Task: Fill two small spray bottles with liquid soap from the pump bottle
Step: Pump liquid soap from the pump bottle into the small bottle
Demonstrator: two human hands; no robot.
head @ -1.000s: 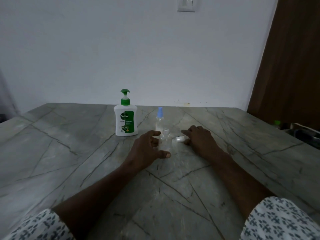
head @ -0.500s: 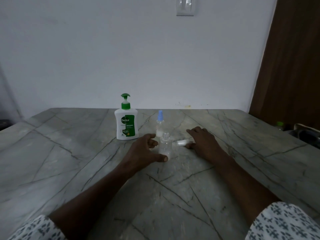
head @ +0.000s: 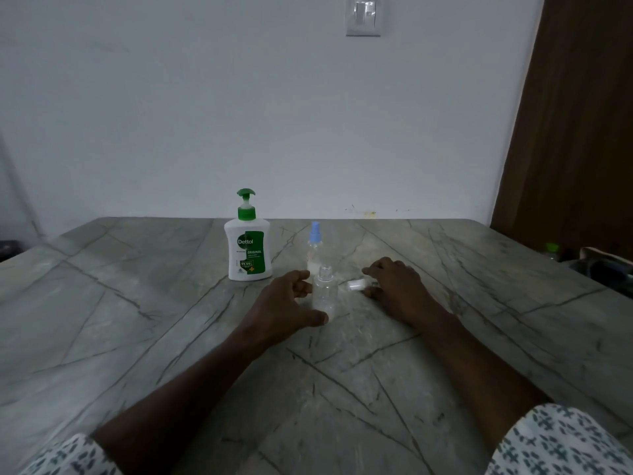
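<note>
Left hand grasps the uncapped spray bottle, upright (neck skyward); right hand grip on sideways cap unclear.

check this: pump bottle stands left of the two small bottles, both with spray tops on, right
Not both: the head view shows only the rear bottle wearing its blue top; the nearer bottle is open, a white top lying by the right hand. The pump bottle stands left.

Right of the pump bottle, the capped spray bottle is hidden at its base behind the open bottle; the spray head is partly covered by the right hand. Far right, dark objects are cropped.
</note>
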